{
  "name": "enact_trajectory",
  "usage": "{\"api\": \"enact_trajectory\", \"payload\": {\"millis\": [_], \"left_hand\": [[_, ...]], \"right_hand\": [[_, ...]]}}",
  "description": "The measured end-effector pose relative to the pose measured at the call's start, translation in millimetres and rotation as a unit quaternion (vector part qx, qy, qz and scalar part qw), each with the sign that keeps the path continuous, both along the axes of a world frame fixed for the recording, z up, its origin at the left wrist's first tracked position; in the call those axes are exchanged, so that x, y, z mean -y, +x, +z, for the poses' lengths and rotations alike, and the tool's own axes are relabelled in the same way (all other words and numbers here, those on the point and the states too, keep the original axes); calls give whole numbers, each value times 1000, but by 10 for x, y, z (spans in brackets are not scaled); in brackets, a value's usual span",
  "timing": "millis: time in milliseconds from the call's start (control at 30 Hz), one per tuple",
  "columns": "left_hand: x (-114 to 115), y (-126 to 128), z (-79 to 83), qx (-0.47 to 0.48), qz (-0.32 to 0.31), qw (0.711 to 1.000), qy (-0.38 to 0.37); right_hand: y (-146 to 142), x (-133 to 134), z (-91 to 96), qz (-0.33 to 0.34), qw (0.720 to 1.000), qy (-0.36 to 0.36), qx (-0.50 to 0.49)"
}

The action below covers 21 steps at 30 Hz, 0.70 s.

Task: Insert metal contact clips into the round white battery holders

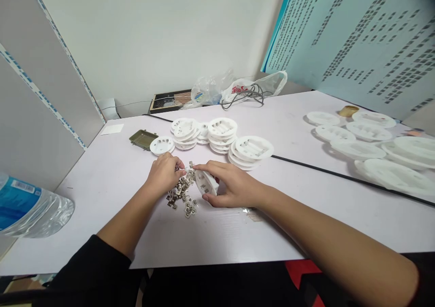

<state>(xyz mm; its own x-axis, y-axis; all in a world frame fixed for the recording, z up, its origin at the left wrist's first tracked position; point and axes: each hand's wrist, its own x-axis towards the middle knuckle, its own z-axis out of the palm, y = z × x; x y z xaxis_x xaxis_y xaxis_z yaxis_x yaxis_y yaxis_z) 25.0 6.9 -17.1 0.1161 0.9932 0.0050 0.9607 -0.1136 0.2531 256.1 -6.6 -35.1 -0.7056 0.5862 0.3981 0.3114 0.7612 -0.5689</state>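
Note:
My right hand (229,183) grips a round white plastic battery holder (206,183), tilted up on its edge with its slotted side turned left. Small metal contact pieces (181,189) lie in a loose pile on the table between my hands. My left hand (165,173) is over the upper left of that pile, thumb and fingertips pinched together; whatever they hold is too small to make out. Just beyond the hands stand several stacks of like white holders (222,128), some with metal pieces in their slots.
An olive-green tray (144,139) sits left of the stacks. More white discs (360,148) spread across the right side, past a black cable (316,173). A large water bottle (32,207) lies at the left. Plastic bags (238,87) and a dark box (170,101) are at the back.

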Motion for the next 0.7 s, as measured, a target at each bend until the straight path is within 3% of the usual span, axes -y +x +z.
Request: {"api": "enact_trajectory", "payload": {"millis": [200,467,700], "left_hand": [[3,52,-23,1,-23,999,36],[-27,117,2,-14,6,1000,1],[-19,102,4,32,10,999,3]], "right_hand": [[2,-2,2,4,1000,3,-5],[0,3,-3,3,1000,3,-3],[1,-6,-15,8,1000,5,-12]]}}
